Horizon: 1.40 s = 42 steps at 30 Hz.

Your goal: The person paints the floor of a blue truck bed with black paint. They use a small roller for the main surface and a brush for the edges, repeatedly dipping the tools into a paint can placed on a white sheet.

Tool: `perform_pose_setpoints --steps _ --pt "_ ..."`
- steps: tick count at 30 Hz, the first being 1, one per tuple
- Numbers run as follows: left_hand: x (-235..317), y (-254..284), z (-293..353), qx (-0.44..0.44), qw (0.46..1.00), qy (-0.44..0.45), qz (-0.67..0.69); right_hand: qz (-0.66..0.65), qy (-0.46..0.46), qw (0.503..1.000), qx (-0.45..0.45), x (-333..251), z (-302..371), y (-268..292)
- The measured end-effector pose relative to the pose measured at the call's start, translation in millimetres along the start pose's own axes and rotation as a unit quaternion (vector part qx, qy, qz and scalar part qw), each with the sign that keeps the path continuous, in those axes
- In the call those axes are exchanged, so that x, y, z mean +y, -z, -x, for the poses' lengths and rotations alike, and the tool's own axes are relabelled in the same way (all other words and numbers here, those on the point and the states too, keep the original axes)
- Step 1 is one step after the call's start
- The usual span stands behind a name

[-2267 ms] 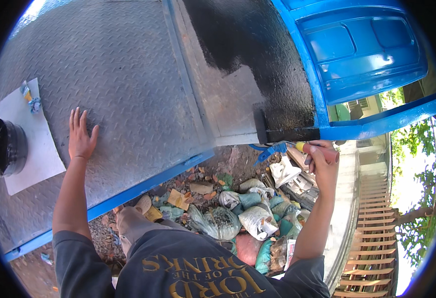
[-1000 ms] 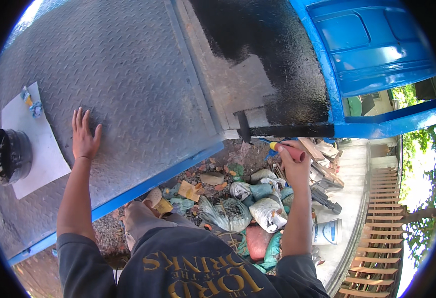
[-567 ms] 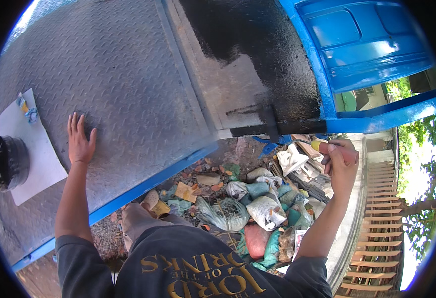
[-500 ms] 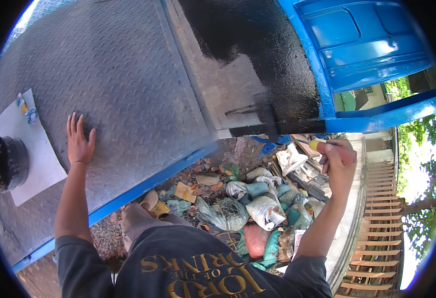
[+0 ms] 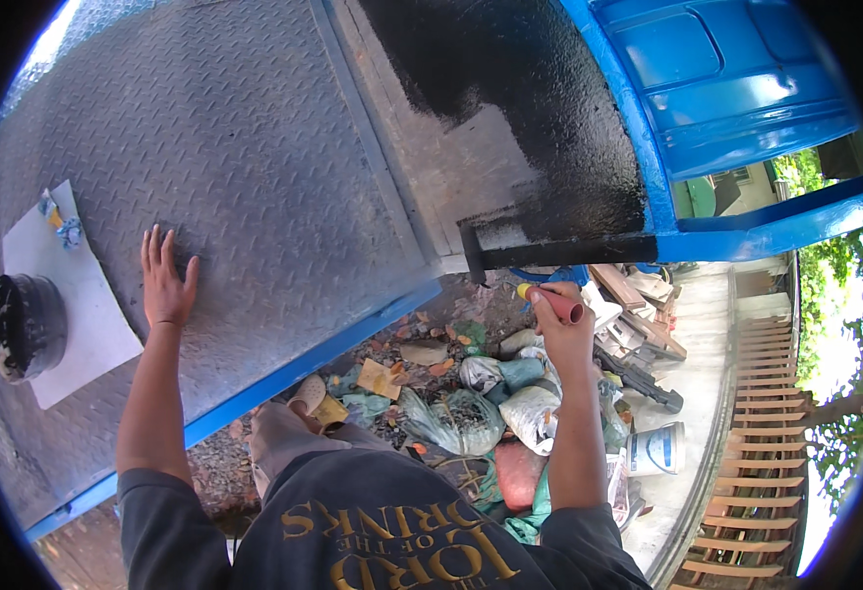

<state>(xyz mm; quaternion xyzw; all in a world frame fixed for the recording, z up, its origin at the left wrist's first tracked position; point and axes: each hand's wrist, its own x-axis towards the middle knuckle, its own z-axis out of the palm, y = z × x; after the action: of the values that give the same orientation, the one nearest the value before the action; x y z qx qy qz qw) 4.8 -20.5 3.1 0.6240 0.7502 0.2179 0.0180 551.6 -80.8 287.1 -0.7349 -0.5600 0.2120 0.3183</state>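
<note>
My left hand point(image 5: 168, 285) lies flat with fingers spread on the grey diamond-plate metal deck point(image 5: 245, 177). In my right hand point(image 5: 567, 334) is the reddish handle of a paint roller point(image 5: 563, 307), with a yellow collar at its front end. The black roller head point(image 5: 472, 254) rests at the near edge of a smooth metal panel point(image 5: 481, 152), by the left end of a black painted strip. Wet-looking black paint point(image 5: 569, 128) covers the panel's far and right parts; a bare grey patch shows between.
On the deck at left, a black-smeared can point(image 5: 27, 329) stands on a white sheet point(image 5: 97, 334), beside a small blue-and-yellow item point(image 5: 61, 221). Blue bodywork point(image 5: 726, 88) borders the panel. Below lie filled bags point(image 5: 456, 423), wood scraps point(image 5: 628, 295) and a white bucket point(image 5: 656, 449).
My right hand has moved left with the roller, and the roller head has slid left along the panel's near edge. My left hand stays flat on the deck.
</note>
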Motion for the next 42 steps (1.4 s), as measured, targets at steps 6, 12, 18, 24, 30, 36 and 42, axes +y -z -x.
perform_pose_setpoints --steps 6,12,18,24,30,36,42 --pt "4.3 3.7 0.7 -0.009 1.000 0.003 0.007 -0.006 0.008 1.000 0.008 -8.9 3.1 10.9" --pt "4.4 3.9 0.2 -0.007 1.000 0.003 0.003 0.004 -0.055 0.997 0.058 -62.9 6.1 61.8" --pt "3.6 3.2 0.9 -0.019 1.000 0.009 -0.009 0.017 -0.018 0.996 0.086 -106.1 8.9 113.6" --pt "-0.4 0.4 1.5 -0.004 1.000 0.002 -0.001 0.012 -0.006 0.997 0.081 -109.8 5.0 118.4" --pt "2.7 3.9 0.9 -0.003 1.000 0.002 0.007 -0.005 -0.050 0.997 0.061 -63.5 -0.5 55.9" --pt "2.1 3.0 0.1 -0.006 1.000 0.005 0.004 0.029 0.011 0.999 0.021 -11.5 -1.3 -7.7" --pt "1.1 1.9 -0.6 -0.004 1.000 -0.003 0.003 0.050 0.098 0.994 0.011 29.0 -10.9 -45.8"
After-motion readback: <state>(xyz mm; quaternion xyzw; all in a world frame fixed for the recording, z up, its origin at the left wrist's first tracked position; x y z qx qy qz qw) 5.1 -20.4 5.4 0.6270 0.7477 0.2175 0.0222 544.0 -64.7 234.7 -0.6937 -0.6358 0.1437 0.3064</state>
